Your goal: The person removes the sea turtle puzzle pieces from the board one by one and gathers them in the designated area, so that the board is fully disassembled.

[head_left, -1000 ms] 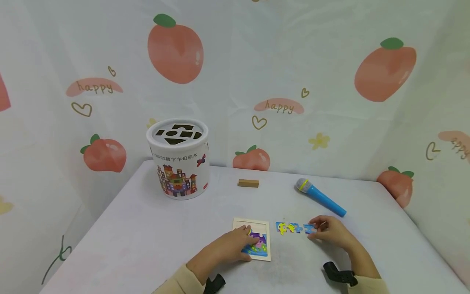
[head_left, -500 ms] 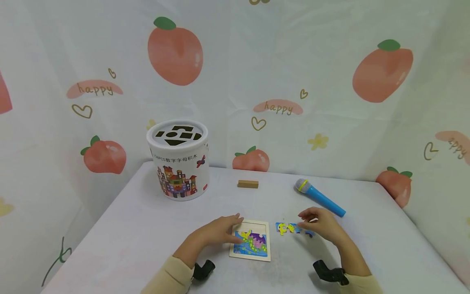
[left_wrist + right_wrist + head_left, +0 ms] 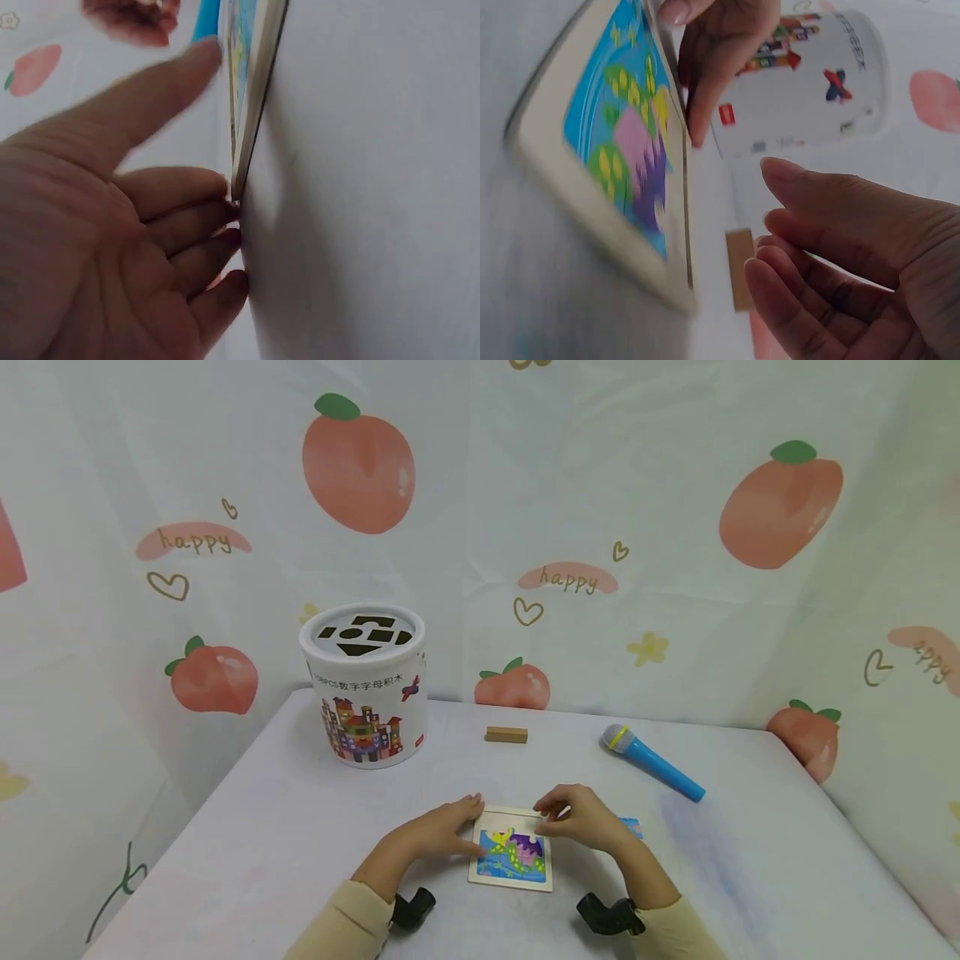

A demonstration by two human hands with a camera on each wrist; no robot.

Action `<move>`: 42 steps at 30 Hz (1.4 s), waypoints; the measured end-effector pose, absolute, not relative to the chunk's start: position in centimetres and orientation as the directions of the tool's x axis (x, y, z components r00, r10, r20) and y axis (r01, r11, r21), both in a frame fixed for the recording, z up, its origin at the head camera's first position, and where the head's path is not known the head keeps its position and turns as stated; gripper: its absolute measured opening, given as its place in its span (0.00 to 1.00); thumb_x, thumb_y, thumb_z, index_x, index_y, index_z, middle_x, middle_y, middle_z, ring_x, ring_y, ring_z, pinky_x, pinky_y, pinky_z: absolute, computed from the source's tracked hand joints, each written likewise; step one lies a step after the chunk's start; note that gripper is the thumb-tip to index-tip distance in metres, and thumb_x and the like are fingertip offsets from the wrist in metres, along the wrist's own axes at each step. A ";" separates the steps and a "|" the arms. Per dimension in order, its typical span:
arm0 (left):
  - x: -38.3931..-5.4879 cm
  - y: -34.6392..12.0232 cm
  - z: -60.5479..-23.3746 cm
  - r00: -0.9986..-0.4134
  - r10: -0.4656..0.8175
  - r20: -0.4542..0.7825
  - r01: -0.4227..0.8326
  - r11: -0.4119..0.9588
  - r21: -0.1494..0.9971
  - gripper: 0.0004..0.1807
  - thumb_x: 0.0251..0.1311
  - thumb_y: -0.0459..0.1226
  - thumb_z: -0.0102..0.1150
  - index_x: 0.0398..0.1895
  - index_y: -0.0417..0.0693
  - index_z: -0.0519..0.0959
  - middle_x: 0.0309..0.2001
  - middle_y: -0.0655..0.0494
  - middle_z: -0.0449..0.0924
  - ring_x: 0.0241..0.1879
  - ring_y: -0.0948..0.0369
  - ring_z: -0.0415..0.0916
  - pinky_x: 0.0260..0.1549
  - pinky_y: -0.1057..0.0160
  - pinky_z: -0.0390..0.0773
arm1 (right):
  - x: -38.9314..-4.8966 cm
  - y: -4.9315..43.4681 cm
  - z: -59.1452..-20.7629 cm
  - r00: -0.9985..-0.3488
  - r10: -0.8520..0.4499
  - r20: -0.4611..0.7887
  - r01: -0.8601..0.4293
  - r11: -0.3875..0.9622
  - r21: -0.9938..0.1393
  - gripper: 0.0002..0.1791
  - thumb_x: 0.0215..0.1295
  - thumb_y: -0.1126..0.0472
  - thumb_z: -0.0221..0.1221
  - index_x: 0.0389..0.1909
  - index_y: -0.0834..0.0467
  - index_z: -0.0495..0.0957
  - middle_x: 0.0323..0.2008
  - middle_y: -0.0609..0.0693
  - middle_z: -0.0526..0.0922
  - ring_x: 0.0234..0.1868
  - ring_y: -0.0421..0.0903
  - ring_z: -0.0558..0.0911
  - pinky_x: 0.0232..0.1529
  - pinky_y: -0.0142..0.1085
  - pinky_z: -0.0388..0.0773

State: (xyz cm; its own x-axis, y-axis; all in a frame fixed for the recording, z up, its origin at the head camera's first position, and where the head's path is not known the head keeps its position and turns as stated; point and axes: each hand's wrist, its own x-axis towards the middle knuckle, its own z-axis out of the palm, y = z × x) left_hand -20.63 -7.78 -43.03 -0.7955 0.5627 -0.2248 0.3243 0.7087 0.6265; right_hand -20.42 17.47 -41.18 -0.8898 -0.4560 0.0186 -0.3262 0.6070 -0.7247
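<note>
White table — two hands, one framed puzzle, one microphone.

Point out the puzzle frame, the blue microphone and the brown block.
Puzzle frame (image 3: 510, 884): head view, near rim.
Blue microphone (image 3: 656, 764): head view, handle.
Brown block (image 3: 507, 737): head view, front side.

- A white backdrop is printed with peaches, hearts and yellow flowers.
- "Happy" is lettered on pink patches at upper left and just right of centre.
- A pale table is spread across the lower frame, softly lit.
</note>
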 end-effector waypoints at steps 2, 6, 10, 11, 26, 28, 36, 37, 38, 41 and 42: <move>-20.6 -7.8 -43.0 -0.795 0.561 -0.232 0.327 0.717 0.616 0.42 0.53 0.47 0.64 0.68 0.39 0.59 0.72 0.48 0.53 0.73 0.50 0.47 0.69 0.47 0.52 | -20.6 16.4 -41.3 -0.874 -0.485 0.017 -0.347 0.601 -0.720 0.15 0.52 0.62 0.67 0.39 0.65 0.81 0.30 0.52 0.80 0.30 0.40 0.75 0.29 0.25 0.74; -20.4 -7.8 -42.9 -0.792 0.565 -0.232 0.331 0.716 0.615 0.43 0.52 0.46 0.66 0.68 0.38 0.60 0.72 0.47 0.53 0.73 0.49 0.47 0.68 0.45 0.52 | -20.9 14.4 -41.6 -0.850 -0.527 -0.013 -0.360 0.599 -0.715 0.16 0.51 0.62 0.68 0.39 0.65 0.82 0.31 0.52 0.81 0.30 0.40 0.75 0.28 0.25 0.73; -20.3 -7.8 -43.0 -0.794 0.562 -0.231 0.331 0.719 0.611 0.42 0.52 0.46 0.66 0.68 0.39 0.60 0.72 0.48 0.53 0.72 0.50 0.48 0.68 0.46 0.53 | -20.9 12.8 -41.9 -0.844 -0.532 -0.074 -0.321 0.611 -0.724 0.14 0.50 0.63 0.69 0.38 0.64 0.82 0.32 0.51 0.81 0.30 0.40 0.74 0.28 0.26 0.73; -20.4 -7.7 -43.0 -0.794 0.562 -0.232 0.332 0.720 0.610 0.42 0.52 0.46 0.65 0.68 0.39 0.61 0.72 0.48 0.53 0.72 0.50 0.48 0.68 0.46 0.53 | -20.9 12.5 -41.9 -0.845 -0.528 -0.088 -0.310 0.616 -0.724 0.14 0.50 0.63 0.69 0.37 0.64 0.82 0.32 0.50 0.81 0.30 0.40 0.74 0.28 0.27 0.74; -20.4 -7.7 -43.0 -0.793 0.565 -0.227 0.343 0.722 0.601 0.42 0.52 0.46 0.66 0.68 0.39 0.60 0.72 0.47 0.54 0.72 0.50 0.49 0.68 0.46 0.54 | -20.7 11.4 -42.7 -0.845 -0.515 -0.147 -0.256 0.629 -0.734 0.08 0.50 0.65 0.68 0.33 0.61 0.82 0.29 0.48 0.81 0.29 0.40 0.75 0.31 0.30 0.79; -20.4 -7.7 -43.1 -0.792 0.566 -0.226 0.341 0.719 0.605 0.41 0.52 0.46 0.66 0.68 0.40 0.61 0.72 0.48 0.54 0.72 0.50 0.48 0.68 0.46 0.54 | -20.7 11.4 -42.7 -0.847 -0.511 -0.148 -0.252 0.630 -0.735 0.08 0.50 0.65 0.68 0.33 0.62 0.82 0.29 0.48 0.81 0.28 0.39 0.75 0.31 0.30 0.79; -20.5 -7.6 -43.0 -0.787 0.572 -0.231 0.346 0.719 0.602 0.39 0.52 0.46 0.65 0.67 0.43 0.64 0.72 0.48 0.54 0.72 0.50 0.48 0.68 0.45 0.53 | -20.8 11.4 -42.8 -0.858 -0.494 -0.143 -0.236 0.626 -0.743 0.06 0.52 0.65 0.67 0.31 0.63 0.82 0.27 0.48 0.82 0.27 0.39 0.76 0.32 0.30 0.80; -20.5 -7.6 -43.0 -0.787 0.571 -0.231 0.345 0.720 0.602 0.39 0.52 0.46 0.65 0.67 0.43 0.64 0.72 0.48 0.54 0.72 0.50 0.48 0.68 0.45 0.53 | -20.8 11.4 -42.8 -0.858 -0.492 -0.146 -0.233 0.626 -0.744 0.06 0.52 0.65 0.66 0.31 0.63 0.82 0.27 0.48 0.82 0.27 0.39 0.76 0.32 0.30 0.79; -20.5 -7.6 -43.1 -0.788 0.571 -0.231 0.346 0.721 0.601 0.39 0.52 0.46 0.65 0.67 0.43 0.64 0.72 0.48 0.54 0.72 0.50 0.48 0.68 0.45 0.53 | -20.8 11.4 -42.8 -0.859 -0.491 -0.148 -0.231 0.627 -0.744 0.06 0.52 0.65 0.66 0.31 0.63 0.82 0.27 0.48 0.81 0.27 0.39 0.75 0.32 0.30 0.79; -20.6 -7.6 -43.1 -0.789 0.570 -0.229 0.350 0.723 0.595 0.39 0.52 0.46 0.66 0.66 0.43 0.64 0.72 0.48 0.54 0.72 0.50 0.48 0.68 0.45 0.54 | -20.7 11.3 -42.8 -0.860 -0.487 -0.155 -0.223 0.631 -0.743 0.06 0.53 0.65 0.66 0.31 0.62 0.81 0.27 0.47 0.80 0.28 0.39 0.75 0.32 0.30 0.78; -20.6 -7.5 -43.2 -0.789 0.570 -0.229 0.349 0.723 0.596 0.39 0.52 0.46 0.66 0.66 0.43 0.65 0.72 0.48 0.54 0.72 0.50 0.48 0.68 0.45 0.54 | -20.7 11.3 -42.8 -0.860 -0.486 -0.158 -0.221 0.632 -0.743 0.05 0.53 0.66 0.66 0.31 0.62 0.81 0.27 0.47 0.79 0.28 0.40 0.74 0.32 0.30 0.78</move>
State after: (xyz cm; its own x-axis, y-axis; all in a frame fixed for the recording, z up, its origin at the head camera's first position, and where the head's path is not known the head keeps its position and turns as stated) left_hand -20.56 -7.54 -43.18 -0.7892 0.5698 -0.2292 0.3492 0.7233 0.5958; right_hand -20.71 11.30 -42.84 -0.8598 -0.4856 -0.1576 -0.2209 0.6321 -0.7427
